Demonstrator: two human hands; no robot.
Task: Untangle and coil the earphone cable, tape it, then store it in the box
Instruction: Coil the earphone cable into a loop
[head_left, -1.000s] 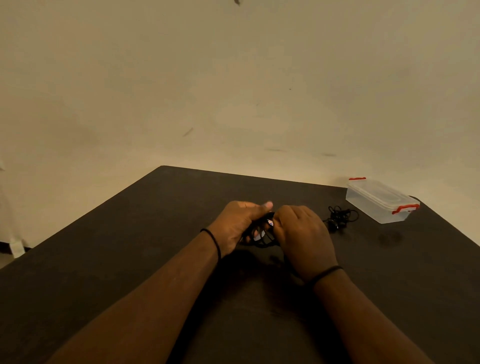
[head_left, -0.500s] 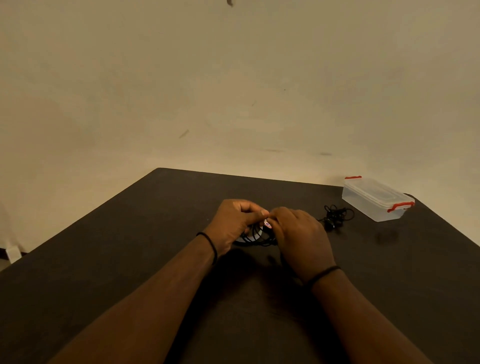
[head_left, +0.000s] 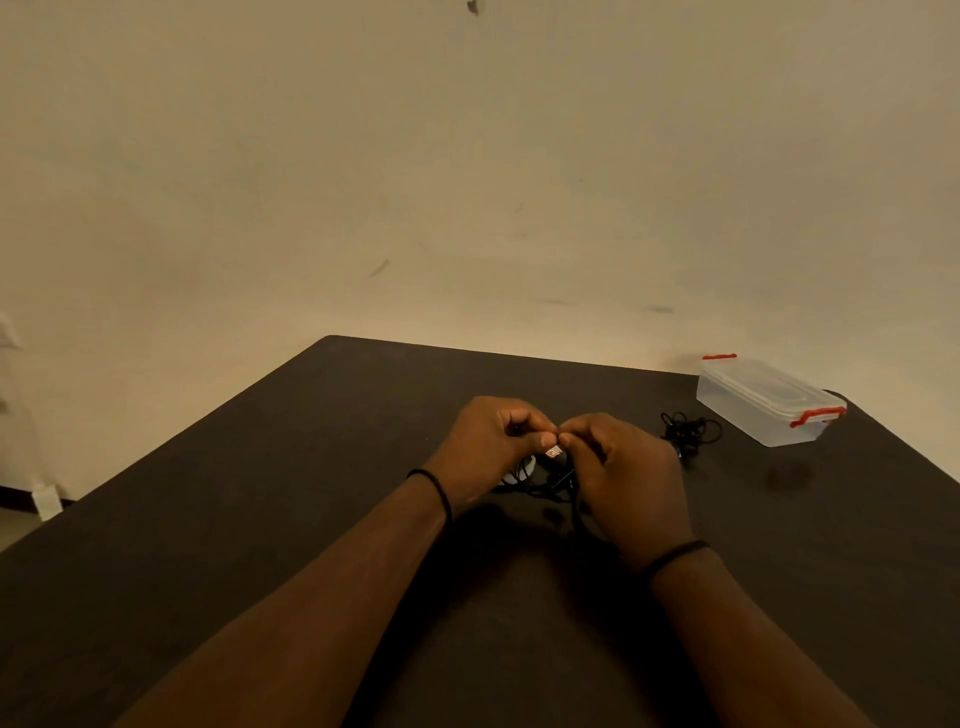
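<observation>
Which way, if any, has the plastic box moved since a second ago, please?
No. The plastic box sits as before by the table's far right edge, just right of the loose cable tangle; only the camera shifted.

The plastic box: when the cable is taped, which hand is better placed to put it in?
Probably the right hand: the box stands on its side at the table's far right, lid on. Both hands now grip the cable.

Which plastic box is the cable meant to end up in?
Look to the far right corner of the dark table, past the right hand. The clear plastic box sits there with its lid on, beside a loose tangle of black cable. Its red clips set it apart.
</observation>
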